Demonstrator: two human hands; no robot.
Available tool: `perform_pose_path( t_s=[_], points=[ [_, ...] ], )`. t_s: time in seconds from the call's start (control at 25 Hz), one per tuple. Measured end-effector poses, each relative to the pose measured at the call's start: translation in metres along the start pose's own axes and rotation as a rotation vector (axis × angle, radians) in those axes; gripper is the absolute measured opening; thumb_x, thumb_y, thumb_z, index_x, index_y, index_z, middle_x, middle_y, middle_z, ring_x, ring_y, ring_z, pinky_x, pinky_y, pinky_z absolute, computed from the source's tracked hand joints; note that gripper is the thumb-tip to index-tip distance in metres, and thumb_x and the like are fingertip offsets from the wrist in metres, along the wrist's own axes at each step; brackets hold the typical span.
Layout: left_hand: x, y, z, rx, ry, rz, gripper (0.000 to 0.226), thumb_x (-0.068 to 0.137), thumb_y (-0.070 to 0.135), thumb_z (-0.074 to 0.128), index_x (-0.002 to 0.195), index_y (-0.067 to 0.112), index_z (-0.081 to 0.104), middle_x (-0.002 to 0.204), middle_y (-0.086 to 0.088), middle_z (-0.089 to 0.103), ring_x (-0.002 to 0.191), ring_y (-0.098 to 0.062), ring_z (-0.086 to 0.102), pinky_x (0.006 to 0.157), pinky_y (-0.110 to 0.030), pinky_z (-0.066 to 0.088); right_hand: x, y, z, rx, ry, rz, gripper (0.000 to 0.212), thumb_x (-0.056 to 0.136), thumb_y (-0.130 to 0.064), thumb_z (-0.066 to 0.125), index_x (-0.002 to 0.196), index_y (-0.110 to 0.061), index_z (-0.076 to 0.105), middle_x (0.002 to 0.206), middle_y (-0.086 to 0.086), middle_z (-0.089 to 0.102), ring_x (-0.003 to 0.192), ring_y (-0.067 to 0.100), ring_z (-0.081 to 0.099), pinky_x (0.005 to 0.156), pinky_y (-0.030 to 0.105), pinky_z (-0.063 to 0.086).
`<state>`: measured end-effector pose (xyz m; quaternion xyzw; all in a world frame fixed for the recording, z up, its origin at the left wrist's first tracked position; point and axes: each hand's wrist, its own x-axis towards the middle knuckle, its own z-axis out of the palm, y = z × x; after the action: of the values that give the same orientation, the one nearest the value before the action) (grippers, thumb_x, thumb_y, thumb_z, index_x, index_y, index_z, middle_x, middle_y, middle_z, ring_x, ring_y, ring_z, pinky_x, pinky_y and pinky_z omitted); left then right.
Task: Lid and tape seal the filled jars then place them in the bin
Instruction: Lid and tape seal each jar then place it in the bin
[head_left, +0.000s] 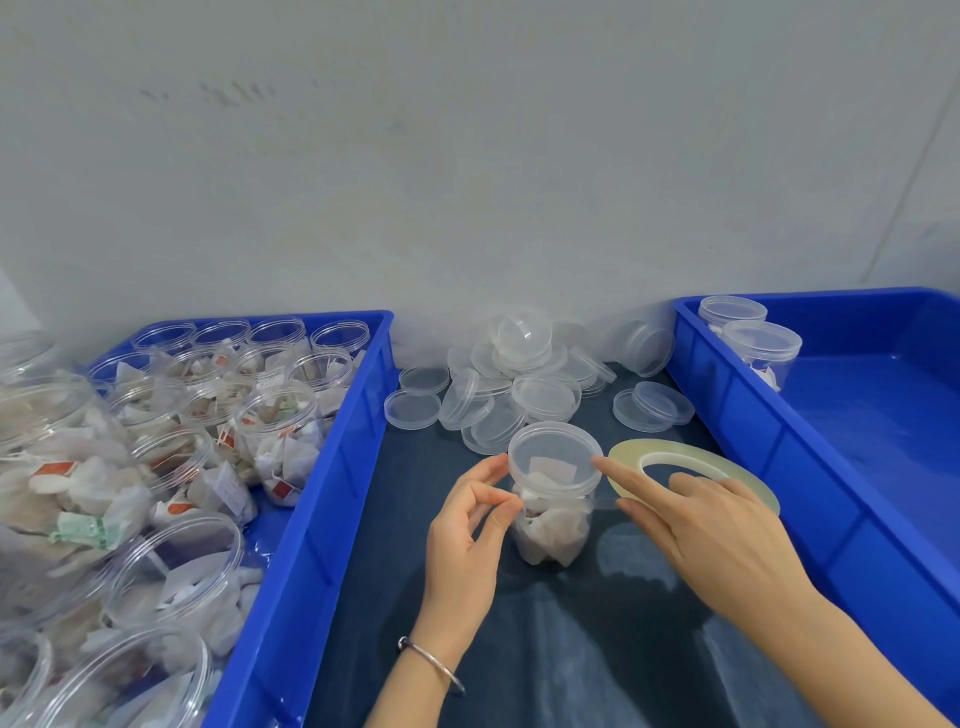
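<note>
While tape (602, 502) spans lidded jar (551, 499) | left hand (467, 540) fingers pinch tape end | right hand (701, 525) grips roll (696, 470), forefinger on lid | next: likely wrap seam.

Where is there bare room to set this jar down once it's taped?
The right bin is mostly bare floor; only two lidded jars sit in its far left corner. The dark mat between left bin and the left hand is free too. Crowded: the left bin of open jars and the lid pile behind.
</note>
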<state>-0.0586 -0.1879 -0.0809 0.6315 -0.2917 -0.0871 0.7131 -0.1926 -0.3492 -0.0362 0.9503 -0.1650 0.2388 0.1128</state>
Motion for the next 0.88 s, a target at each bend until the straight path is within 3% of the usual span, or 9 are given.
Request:
perform_pose_path(
  t_s=[0.16, 0.44, 0.88],
  points=[
    [0.0016, 0.0022, 0.0013, -0.005, 0.013, -0.006, 0.014, 0.088, -0.005, 0.059, 0.075, 0.000, 0.058, 0.121, 0.006, 0.064, 0.112, 0.003, 0.058, 0.084, -0.009, 0.045, 0.0004, -0.0008, 0.0001, -0.002, 0.008, 0.004, 0.050, 0.094, -0.046, 0.025, 0.129, -0.034, 0.059, 0.051, -0.004, 0.024, 0.043, 0.016, 0.020, 0.048, 0.028, 0.022],
    [0.0033, 0.0005, 0.0045, -0.010, 0.046, -0.014, 0.012, 0.088, -0.006, 0.058, 0.077, -0.005, 0.057, 0.121, 0.005, 0.063, 0.110, 0.004, 0.059, 0.081, -0.007, 0.046, 0.0004, -0.0043, 0.0033, 0.025, 0.011, 0.052, 0.050, 0.093, -0.045, 0.026, 0.129, -0.034, 0.058, 0.049, -0.002, 0.030, 0.044, 0.018, 0.023, 0.046, 0.033, 0.037],
    [0.0062, -0.0060, 0.0009, -0.020, 0.014, 0.013, 0.014, 0.089, -0.004, 0.059, 0.075, -0.003, 0.056, 0.123, 0.005, 0.063, 0.112, 0.001, 0.058, 0.082, -0.009, 0.046, 0.0029, -0.0053, 0.0043, 0.049, 0.036, 0.053, 0.049, 0.093, -0.044, 0.028, 0.127, -0.031, 0.061, 0.049, -0.003, 0.028, 0.044, 0.017, 0.021, 0.045, 0.033, 0.037]
  ],
)
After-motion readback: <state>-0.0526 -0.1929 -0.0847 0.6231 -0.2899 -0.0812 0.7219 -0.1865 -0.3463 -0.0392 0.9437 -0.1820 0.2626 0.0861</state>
